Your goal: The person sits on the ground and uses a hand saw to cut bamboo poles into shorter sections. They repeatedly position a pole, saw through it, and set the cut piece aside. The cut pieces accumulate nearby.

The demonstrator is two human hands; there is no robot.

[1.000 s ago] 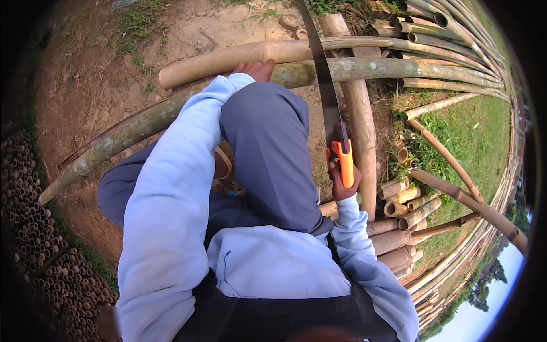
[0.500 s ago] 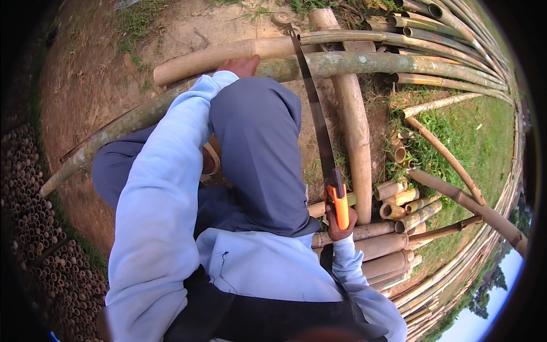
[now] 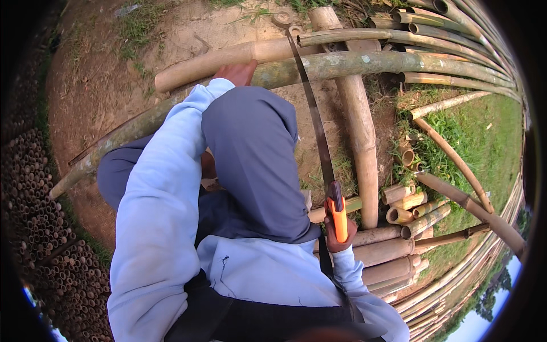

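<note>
A long greenish bamboo pole (image 3: 364,62) runs crosswise in front of me, passing beyond my raised knee. My left hand (image 3: 236,73) is closed over it, left of the saw, with the fingertips partly hidden. In my right hand (image 3: 341,233) is the orange and dark handle of a hand saw (image 3: 317,122). Its long blade reaches away from me and lies across the greenish pole, the tip past the far side. Behind that pole, a thicker pale bamboo log (image 3: 199,65) lies alongside. An upright-lying bamboo post (image 3: 359,134) passes under the pole, right of the blade.
Long bamboo poles (image 3: 450,37) are stacked at the far right. Short cut bamboo pieces (image 3: 387,251) lie near my right forearm. On the left is a big pile of bamboo ends (image 3: 43,199). A slanting pole (image 3: 450,191) crosses the grass to the right.
The saw and my right hand have come slightly nearer to me, the blade still across the pole. My left hand stays on the pole; the view has shifted a little.
</note>
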